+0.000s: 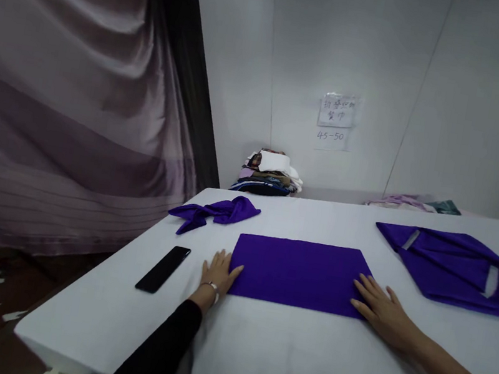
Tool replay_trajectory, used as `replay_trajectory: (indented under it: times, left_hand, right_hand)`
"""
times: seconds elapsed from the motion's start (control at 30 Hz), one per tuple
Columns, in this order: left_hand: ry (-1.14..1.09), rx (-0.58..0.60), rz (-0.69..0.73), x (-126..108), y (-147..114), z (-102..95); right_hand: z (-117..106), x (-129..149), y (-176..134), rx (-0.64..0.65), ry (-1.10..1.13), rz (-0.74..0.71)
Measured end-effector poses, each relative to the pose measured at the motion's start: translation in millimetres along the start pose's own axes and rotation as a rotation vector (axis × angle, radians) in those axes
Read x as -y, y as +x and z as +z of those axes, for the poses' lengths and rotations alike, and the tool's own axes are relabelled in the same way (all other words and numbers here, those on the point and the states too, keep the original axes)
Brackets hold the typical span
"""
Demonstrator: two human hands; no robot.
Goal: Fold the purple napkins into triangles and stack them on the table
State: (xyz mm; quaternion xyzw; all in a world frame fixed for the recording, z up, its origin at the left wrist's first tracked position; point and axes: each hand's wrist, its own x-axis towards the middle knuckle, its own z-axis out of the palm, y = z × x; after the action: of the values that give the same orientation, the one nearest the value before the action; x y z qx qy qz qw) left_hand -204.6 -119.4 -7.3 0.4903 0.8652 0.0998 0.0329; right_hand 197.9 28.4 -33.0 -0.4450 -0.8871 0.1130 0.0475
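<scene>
A purple cloth (295, 273), folded into a flat, smooth rectangle, lies in front of me on the white table. My left hand (220, 272) rests at its left edge, fingers spread, with the thumb on the cloth; a bracelet circles that wrist. At the opposite edge, my right hand (379, 309) lies flat with its fingertips on the cloth's right side. Neither hand grips anything. Both sleeves are black.
A black phone (163, 269) lies left of my left hand. Behind it sits a twisted purple cloth (222, 209). Another loosely folded purple cloth (450, 266) lies at right. Stacked clothes (270, 174) stand by the wall, beneath a handwritten paper sign (336, 120). A curtain (68, 101) hangs at left.
</scene>
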Motion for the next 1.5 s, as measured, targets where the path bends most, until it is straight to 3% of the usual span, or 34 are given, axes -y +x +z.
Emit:
replay_trajectory:
  times: [0.2,0.27,0.37,0.5,0.67,0.8,0.93,1.13,1.3,1.4,1.5]
  left_hand:
    - [0.008,0.084,0.371,-102,32,28.6]
    - [0.018,0.088,0.419,-120,46,36.0]
    - [0.018,0.089,0.381,-117,70,40.6]
    - [0.025,0.093,0.263,-78,101,36.9]
    - [0.087,0.08,0.077,-28,123,30.4]
    - [0.096,0.051,0.053,-18,125,29.8]
    - [0.064,-0.02,0.006,-21,120,26.2]
    - [0.088,-0.087,-0.046,-11,94,10.7]
    - [0.179,-0.118,-0.012,1,60,1.2]
    - [0.179,-0.121,0.004,-5,40,-0.7]
    - [0.031,-0.1,-0.052,-17,29,-2.2]
  right_hand:
    - [7,108,77,-0.01,0.11,-0.268]
    - [14,131,105,-0.001,0.082,-0.285]
    - [21,143,138,-0.005,0.06,-0.281]
    - [19,121,163,0.014,0.047,-0.314]
    - [6,40,166,0.008,0.015,-0.145]
    - [4,-28,146,-0.035,-0.09,0.058]
    - [8,-64,117,-0.085,-0.114,0.138]
    - [6,-79,67,-0.116,-0.079,0.117]
    - [-3,-77,33,-0.127,0.089,0.177]
    - [-9,-53,27,-0.149,0.165,0.188]
    - [-11,-7,24,-0.145,0.221,0.018]
